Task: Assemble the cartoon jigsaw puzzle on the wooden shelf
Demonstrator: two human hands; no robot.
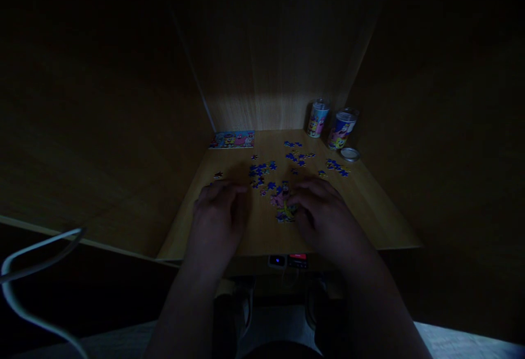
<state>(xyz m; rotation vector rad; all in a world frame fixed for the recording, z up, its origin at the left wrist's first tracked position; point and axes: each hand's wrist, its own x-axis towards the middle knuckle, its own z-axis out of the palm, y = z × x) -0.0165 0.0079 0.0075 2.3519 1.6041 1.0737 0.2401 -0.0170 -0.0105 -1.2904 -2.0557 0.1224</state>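
Jigsaw section is looking partly joined at your right hand, can't tell if fingers are gripping; left hand is curving empty; many pieces are lying apart.

A brown wooden tabletop carries scattered blue jigsaw pieces, a pink-and-yellow jigsaw cluster, a colourful rectangular picture, two printed cylindrical canisters and a round silvery lid.

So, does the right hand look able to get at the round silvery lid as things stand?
Probably yes: nothing tall stands between the right hand and the lid, only flat blue-and-yellow puzzle pieces on the light wooden tabletop, which the hand could likely pass over.
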